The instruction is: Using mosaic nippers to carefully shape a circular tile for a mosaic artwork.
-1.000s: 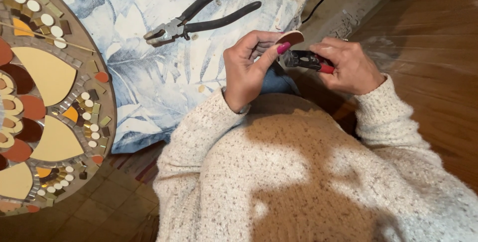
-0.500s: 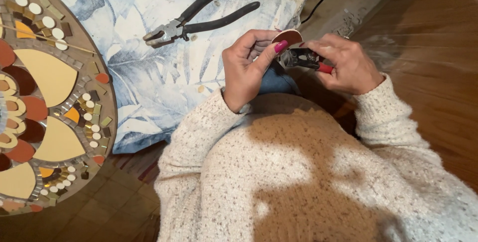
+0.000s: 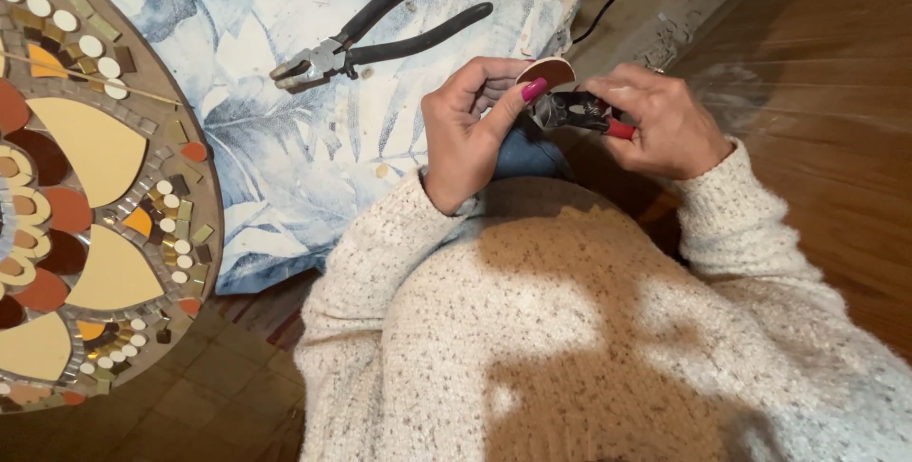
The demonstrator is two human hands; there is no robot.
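The left hand (image 3: pixel 470 134) pinches a small brown rounded tile piece (image 3: pixel 545 72) at centre; the right hand (image 3: pixel 660 120) squeezes red-handled nippers (image 3: pixel 581 112) on it. The round mosaic panel (image 3: pixel 85 187) at left looks largely filled.

Warm wooden floor (image 3: pixel 836 92), leaf-print blue cloth (image 3: pixel 313 158) spread over it, patchy light.

mosaic (image 3: pixel 85 187) far left, partly on cloth (image 3: pixel 285 158) | pliers (image 3: pixel 380 35) on cloth, behind hands | tile piece (image 3: pixel 547 71) between left hand (image 3: pixel 470 134) and right hand (image 3: pixel 660 120) | nippers (image 3: pixel 579 113) in right hand
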